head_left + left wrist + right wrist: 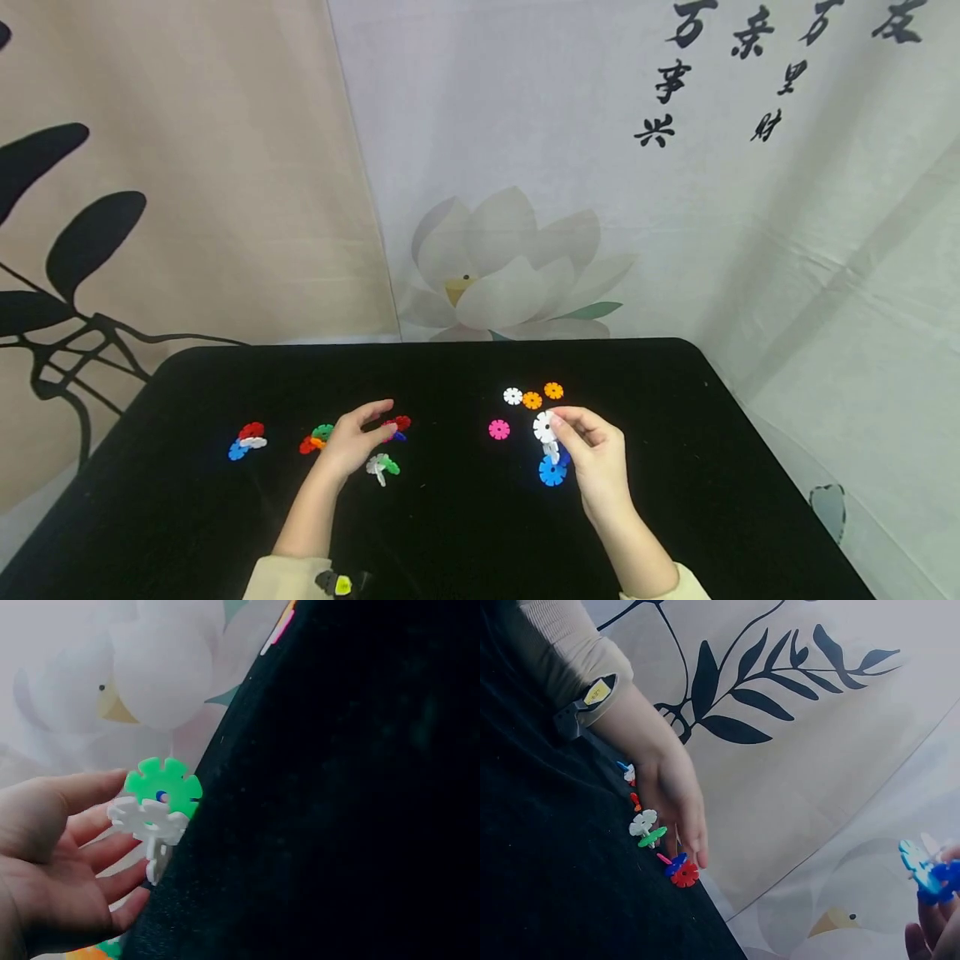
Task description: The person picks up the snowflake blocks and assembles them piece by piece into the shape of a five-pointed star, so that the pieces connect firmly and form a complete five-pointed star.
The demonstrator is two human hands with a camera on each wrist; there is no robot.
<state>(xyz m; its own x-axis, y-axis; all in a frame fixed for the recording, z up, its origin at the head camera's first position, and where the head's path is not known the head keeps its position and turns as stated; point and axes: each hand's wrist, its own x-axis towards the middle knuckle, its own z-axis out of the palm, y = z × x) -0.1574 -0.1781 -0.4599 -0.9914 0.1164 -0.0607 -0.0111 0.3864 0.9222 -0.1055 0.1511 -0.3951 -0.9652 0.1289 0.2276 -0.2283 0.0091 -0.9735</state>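
Note:
My right hand pinches a white snowflake disc between thumb and fingertips. Below that disc hang or lie a second white disc and light and dark blue discs; they look joined to it. At the right wrist view's edge, blue discs show by the fingers. My left hand has its fingers loosely extended and holds nothing. Nearest to it are a joined red, pink and blue cluster, partly hidden in the head view, and a green and white cluster.
Farther left on the black table lie a red, white and blue cluster and a green and orange-red cluster. Loose discs near the right hand include a pink one, a white one and orange ones. A printed curtain hangs behind.

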